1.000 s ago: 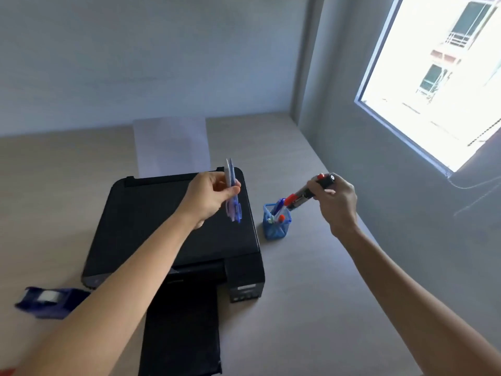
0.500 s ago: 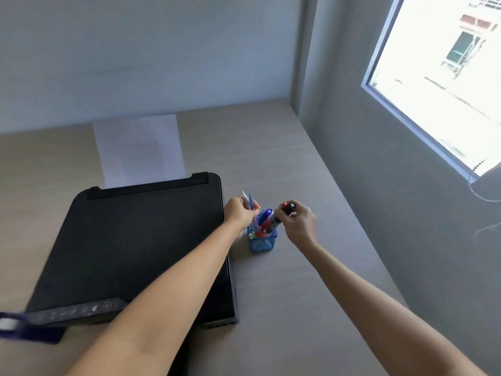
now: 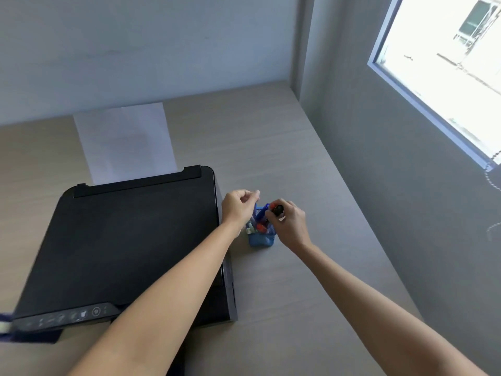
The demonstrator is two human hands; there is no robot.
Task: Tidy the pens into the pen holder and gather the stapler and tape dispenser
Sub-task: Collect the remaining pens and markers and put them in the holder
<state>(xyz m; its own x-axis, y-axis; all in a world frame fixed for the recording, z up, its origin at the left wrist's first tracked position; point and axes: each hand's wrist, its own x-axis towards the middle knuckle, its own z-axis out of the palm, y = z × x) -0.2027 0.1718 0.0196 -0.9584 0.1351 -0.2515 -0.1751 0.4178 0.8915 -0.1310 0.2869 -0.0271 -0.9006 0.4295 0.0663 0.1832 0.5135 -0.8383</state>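
Note:
A small blue mesh pen holder (image 3: 261,239) stands on the desk just right of the printer, with several pens sticking out of it. My left hand (image 3: 238,206) is above its left side, pinching bluish pens (image 3: 255,211) that reach down into it. My right hand (image 3: 290,223) is at its right side, gripping the top of a black and red marker (image 3: 277,209) whose lower end is inside the holder. The dark blue tape dispenser (image 3: 6,325) shows partly at the left edge. No stapler is in view.
A black printer (image 3: 130,248) fills the desk's left and middle, a white sheet (image 3: 124,139) rising from its rear. Grey walls close the back and right side. A bright window (image 3: 447,69) is at upper right. Bare wood desk (image 3: 311,308) lies near the holder.
Both hands have come down and together onto the pen holder. The pens and the marker, held above it before, now reach into it. The view has shifted right and closer.

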